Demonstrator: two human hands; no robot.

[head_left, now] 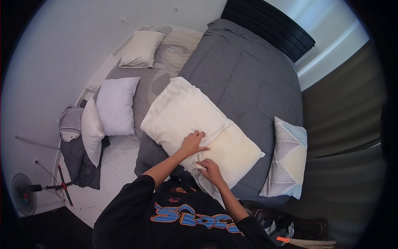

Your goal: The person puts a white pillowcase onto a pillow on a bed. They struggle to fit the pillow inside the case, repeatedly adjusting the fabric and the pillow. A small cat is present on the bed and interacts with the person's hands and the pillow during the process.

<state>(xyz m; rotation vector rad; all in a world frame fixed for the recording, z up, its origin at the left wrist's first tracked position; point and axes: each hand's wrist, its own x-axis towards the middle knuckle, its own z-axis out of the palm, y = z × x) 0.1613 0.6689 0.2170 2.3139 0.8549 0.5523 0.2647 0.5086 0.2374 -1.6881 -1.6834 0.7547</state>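
Note:
A cream pillow (pixel 234 153) lies near the foot of the bed, partly inside a white pillowcase (pixel 178 110). The pillowcase covers the left and far part, and its opening crosses the pillow's middle. My left hand (pixel 193 143) rests on the pillowcase by that opening, fingers spread and thumb pointing right. Closer to me, my right hand (pixel 210 171) pinches the edge of the pillowcase beside the pillow's near side. A loose fold of the case hangs down toward my shirt.
The bed has a grey sheet (pixel 240 70) and a black headboard (pixel 269 27). A patterned pillow (pixel 286 159) lies at its right edge. To the left are a mattress (pixel 178 45), a white pillow (pixel 141 49), a lilac-white cushion (pixel 117 106), grey cloth (pixel 81 166) and a fan (pixel 24 194).

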